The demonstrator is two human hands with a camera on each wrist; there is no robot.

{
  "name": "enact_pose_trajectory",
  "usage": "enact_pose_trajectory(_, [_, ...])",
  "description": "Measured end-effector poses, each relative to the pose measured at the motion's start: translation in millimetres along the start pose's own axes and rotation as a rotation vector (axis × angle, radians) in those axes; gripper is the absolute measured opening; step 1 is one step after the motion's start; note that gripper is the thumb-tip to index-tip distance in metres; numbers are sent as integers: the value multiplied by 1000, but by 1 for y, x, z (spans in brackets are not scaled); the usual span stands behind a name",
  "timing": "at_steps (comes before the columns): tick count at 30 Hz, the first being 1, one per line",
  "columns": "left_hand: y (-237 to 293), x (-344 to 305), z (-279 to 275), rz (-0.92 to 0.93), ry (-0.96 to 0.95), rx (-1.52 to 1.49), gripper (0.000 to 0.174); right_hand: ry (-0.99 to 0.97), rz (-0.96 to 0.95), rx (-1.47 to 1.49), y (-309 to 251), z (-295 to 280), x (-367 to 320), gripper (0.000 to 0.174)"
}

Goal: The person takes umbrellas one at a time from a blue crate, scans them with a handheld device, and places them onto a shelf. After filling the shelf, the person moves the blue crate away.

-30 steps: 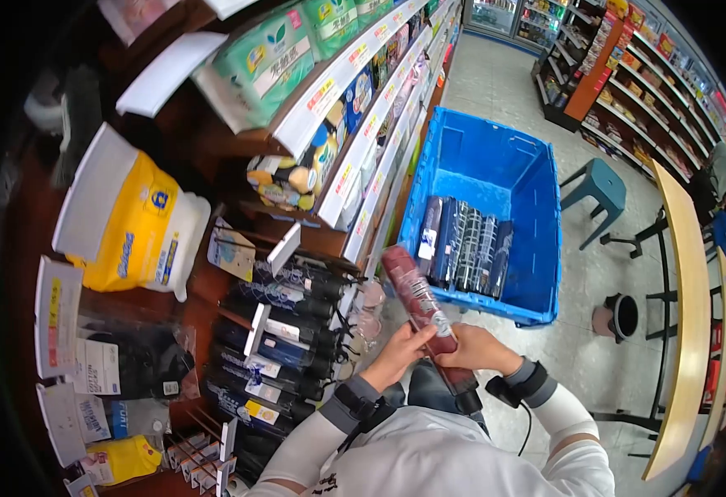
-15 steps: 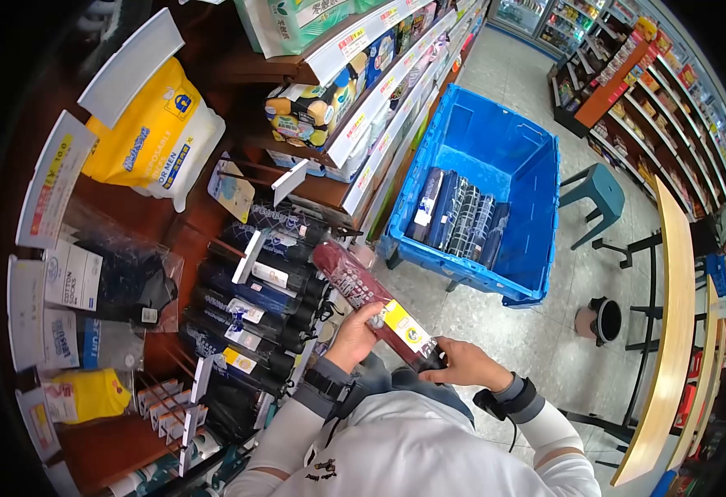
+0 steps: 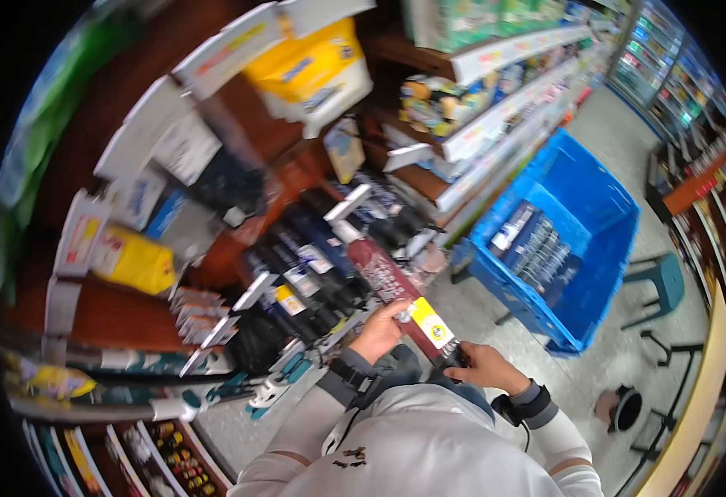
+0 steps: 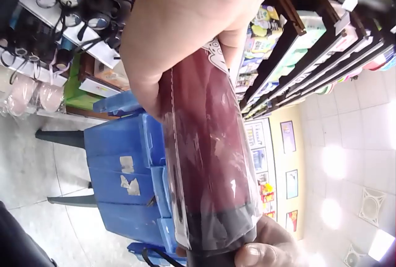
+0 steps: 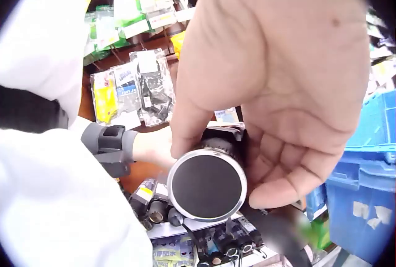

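A dark red folded umbrella (image 3: pixel 384 273) in a clear plastic sleeve slants up and left in front of the person's body in the head view. The left hand (image 3: pixel 379 333) grips it around the middle, beside a yellow and white label (image 3: pixel 432 321). At the lower end, the right hand (image 3: pixel 493 369) holds the black handle. In the right wrist view the handle's flat round end (image 5: pixel 207 183) shows a silver rim, with thumb and fingers around it. Close beyond the umbrella's upper end, several dark folded umbrellas (image 3: pixel 309 257) hang on the rack.
A blue crate (image 3: pixel 519 291) holding several dark folded umbrellas (image 3: pixel 533 247) stands to the right. Beyond it are a green stool (image 3: pixel 669 280) and a small bin (image 3: pixel 625 408). A wooden tabletop (image 3: pixel 705 377) runs along the right edge. Packed shelves and a yellow package (image 3: pixel 313 62) lie left.
The umbrella has turned so its label shows, and the right hand has shifted down to the handle. The head view has swung left, toward the hanging umbrellas.
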State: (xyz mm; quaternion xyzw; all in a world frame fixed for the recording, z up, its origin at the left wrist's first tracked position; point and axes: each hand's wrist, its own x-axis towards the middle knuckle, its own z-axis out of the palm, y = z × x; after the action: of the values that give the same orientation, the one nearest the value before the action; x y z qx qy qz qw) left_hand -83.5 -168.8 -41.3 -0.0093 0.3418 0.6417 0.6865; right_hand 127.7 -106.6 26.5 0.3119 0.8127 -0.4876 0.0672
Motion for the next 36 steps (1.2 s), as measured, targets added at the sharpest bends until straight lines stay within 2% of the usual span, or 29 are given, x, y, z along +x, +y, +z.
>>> enact_pose_trajectory(2, [3,-3,-18,41,5,-22,19,-80,53,-35,-6,3,13,42])
enact_pose_trajectory(9, [32,-42,-58,292,241,-6,20,-168,-113,-91,-27,31,70,44])
enact_pose_trajectory(12, [55,-58,-73,322,325,26,20,-205,-186,-118,-34,53,101,47])
enact_pose_trajectory(15, [76,-61,-97,390,397,69,21,-290,-213,-16,-40,77,134,46])
enact_pose_trajectory(18, [98,-60,-119,435,440,95,21,-308,-224,-50,-67,88,157,47])
enact_pose_trajectory(20, [112,-55,-134,479,514,152,22,-294,-223,-52,-57,110,184,49])
enact_pose_trajectory(22, [125,-47,-149,548,554,136,23,-284,-215,-80,-76,115,196,49])
enact_pose_trajectory(24, [135,-45,-160,519,700,147,23,-276,-200,-64,-78,125,215,50])
enact_pose_trajectory(27, [144,-39,-193,584,639,140,17,-315,-177,54,-86,131,230,49])
enact_pose_trajectory(29, [152,-46,-166,609,635,197,11,-327,-147,91,-89,137,239,49])
enact_pose_trajectory(31, [156,-46,-163,623,664,247,10,-339,-118,126,-86,146,247,50])
enact_pose_trajectory(33, [158,-41,-165,689,701,334,9,-259,-197,41,-83,156,252,51])
enact_pose_trajectory(36, [153,-36,-180,770,695,427,27,-271,-190,122,-78,168,259,53])
